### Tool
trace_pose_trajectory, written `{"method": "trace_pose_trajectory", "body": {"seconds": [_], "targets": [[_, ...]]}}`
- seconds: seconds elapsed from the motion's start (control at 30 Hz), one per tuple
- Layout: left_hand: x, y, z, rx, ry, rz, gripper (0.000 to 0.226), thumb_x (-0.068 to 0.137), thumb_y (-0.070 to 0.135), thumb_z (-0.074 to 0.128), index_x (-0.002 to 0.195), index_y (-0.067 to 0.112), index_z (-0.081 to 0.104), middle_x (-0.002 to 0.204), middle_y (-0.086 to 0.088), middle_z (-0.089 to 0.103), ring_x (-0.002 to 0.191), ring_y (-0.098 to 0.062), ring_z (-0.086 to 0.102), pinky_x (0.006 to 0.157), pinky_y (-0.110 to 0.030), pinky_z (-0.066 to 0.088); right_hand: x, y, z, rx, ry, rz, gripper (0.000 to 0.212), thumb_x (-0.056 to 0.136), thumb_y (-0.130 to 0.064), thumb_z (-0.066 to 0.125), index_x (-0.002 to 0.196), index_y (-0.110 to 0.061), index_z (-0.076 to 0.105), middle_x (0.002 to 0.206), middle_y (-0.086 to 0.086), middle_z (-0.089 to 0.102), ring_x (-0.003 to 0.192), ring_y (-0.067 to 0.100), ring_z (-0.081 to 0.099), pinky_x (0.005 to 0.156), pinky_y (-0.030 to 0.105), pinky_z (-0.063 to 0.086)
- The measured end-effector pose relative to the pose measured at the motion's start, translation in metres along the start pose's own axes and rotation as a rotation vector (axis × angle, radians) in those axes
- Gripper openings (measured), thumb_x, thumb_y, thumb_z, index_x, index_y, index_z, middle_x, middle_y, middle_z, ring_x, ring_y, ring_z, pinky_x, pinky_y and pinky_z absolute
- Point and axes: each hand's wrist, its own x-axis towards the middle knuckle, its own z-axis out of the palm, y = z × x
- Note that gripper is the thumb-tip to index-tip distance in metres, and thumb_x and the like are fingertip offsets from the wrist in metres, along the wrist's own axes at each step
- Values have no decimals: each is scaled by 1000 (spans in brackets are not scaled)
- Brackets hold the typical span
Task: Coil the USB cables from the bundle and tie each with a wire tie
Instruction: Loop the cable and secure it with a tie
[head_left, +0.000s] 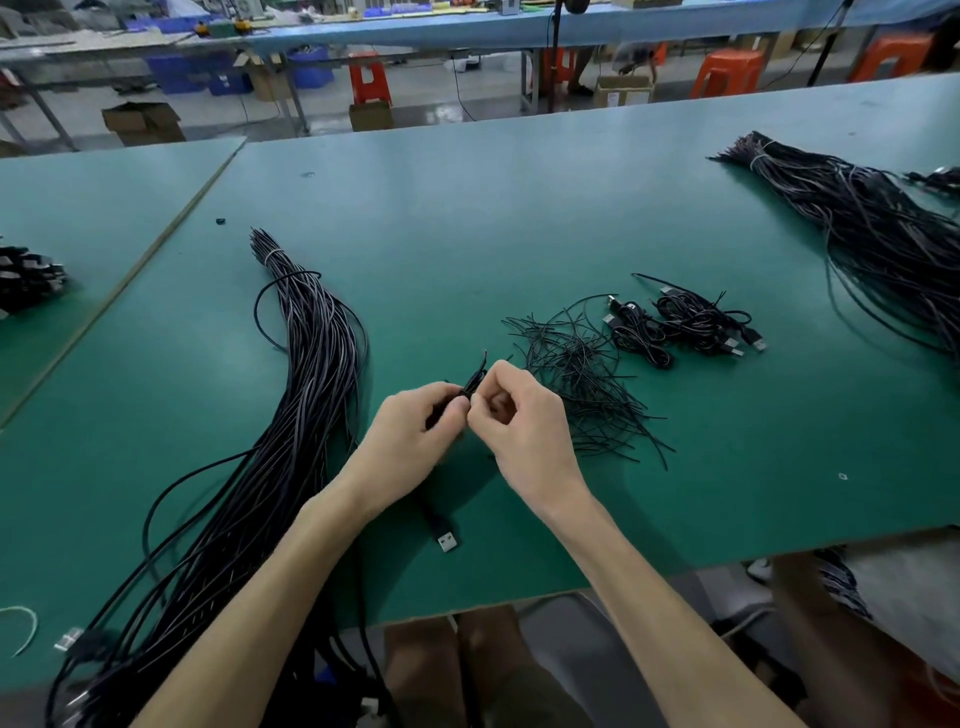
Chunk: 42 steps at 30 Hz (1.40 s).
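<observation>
Directly below the head camera, which I watch from a remote station, two bare hands meet over a green table (519, 208). The left hand (415, 434) has its fingers curled round a small coil of black cable (468, 387), most of it hidden inside the fist. The cable's USB plug (448, 540) lies on the table just under the left wrist, metal end toward the near edge. The right hand (519, 431) is closed in a pinch, thumb and fingertips on a thin black wire tie (482, 364) whose ends stick up between the two hands. To the left of the hands I see the long bundle of loose cables (317, 364), bound near its far end with a pale tie and trailing off the near edge of the table. Just right of the hands lies a loose heap of spare wire ties (582, 384), and beyond it a small cluster of finished coils (685, 322), plugs showing. A second large bundle (878, 228) stretches along the far right of the table. Behind the table, orange stools (727, 70), cardboard boxes (143, 122) and blue bins (311, 67) stand on the workshop floor.
</observation>
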Motion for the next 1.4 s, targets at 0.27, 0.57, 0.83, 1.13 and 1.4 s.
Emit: {"method": "trace_pose_trajectory", "body": {"seconds": [0.27,0.57,0.83,1.13,1.4], "targets": [[3,1,-21,-327,-142,62,62,87,15,79,143,27,57,103,-4,77,83,-16,69,79,-23,54,4,4,-6,264,62,138,17,93,-7,62,77,-4,56,66,0,53,64,10,44,63,25,39],[3,-2,-19,-45,-2,228,19,100,24,63,113,19,76,115,14,74,111,-3,68,96,-21,52,4,6,-5,309,-94,135,20,93,-12,68,78,-4,56,68,-4,46,67,12,39,62,29,33],[4,-4,-11,77,150,173,25,102,42,61,82,31,70,70,15,67,59,-7,55,55,-22,42,0,4,-1,220,-151,44,22,93,-13,64,76,-6,53,66,1,46,64,12,37,61,29,33],[4,1,-8,-47,134,90,36,104,38,59,75,19,68,60,3,68,52,-8,59,57,-18,43,-2,-1,-2,137,-133,16,18,93,-7,64,76,-9,56,63,-5,50,61,8,39,59,23,36],[7,-7,-9,-262,63,-154,18,101,28,65,101,12,57,54,-6,62,33,-22,45,36,-20,29,-11,-9,5,-335,-66,-388,29,91,2,63,78,-15,44,74,-12,38,76,10,35,70,19,32]]}}
